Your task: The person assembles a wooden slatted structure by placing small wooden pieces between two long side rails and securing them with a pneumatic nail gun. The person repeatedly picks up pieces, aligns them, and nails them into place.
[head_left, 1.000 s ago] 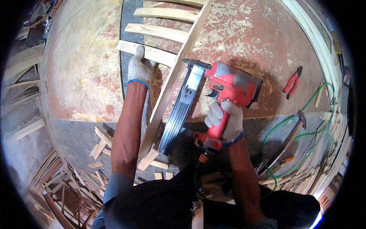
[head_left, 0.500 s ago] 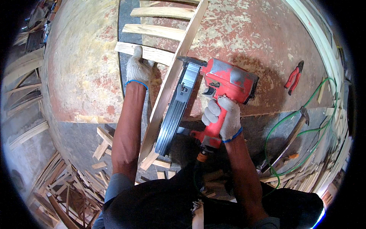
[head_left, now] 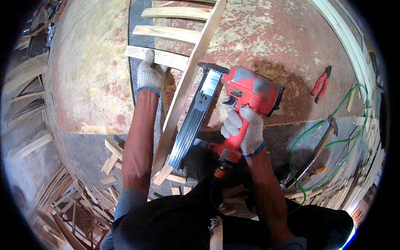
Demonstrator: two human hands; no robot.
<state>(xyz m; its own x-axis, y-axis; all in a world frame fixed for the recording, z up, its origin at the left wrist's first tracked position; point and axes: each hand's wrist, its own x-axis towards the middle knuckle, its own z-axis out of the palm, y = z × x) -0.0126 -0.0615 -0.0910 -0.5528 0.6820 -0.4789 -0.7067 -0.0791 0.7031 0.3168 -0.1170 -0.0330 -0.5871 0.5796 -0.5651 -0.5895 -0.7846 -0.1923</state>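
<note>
Nailer (head_left: 254,89), gripped in the gloved right hand (head_left: 246,129), has edged slightly back from the wooden rail (head_left: 203,43), apparently easing its nose's pressure opposite the slat (head_left: 171,58) the gloved left hand (head_left: 149,76) pinches, endwise against the rail's left side.

Room lies between nail gun (head_left: 255,90) and pliers (head_left: 321,85); rail (head_left: 186,83) blocks leftward.

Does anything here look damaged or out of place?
The nail gun looks scuffed, with ragged grey patches, and the painted surface beyond it is blotchy, its coating apparently worn. Wood offcuts lie scattered by your left forearm.
</note>
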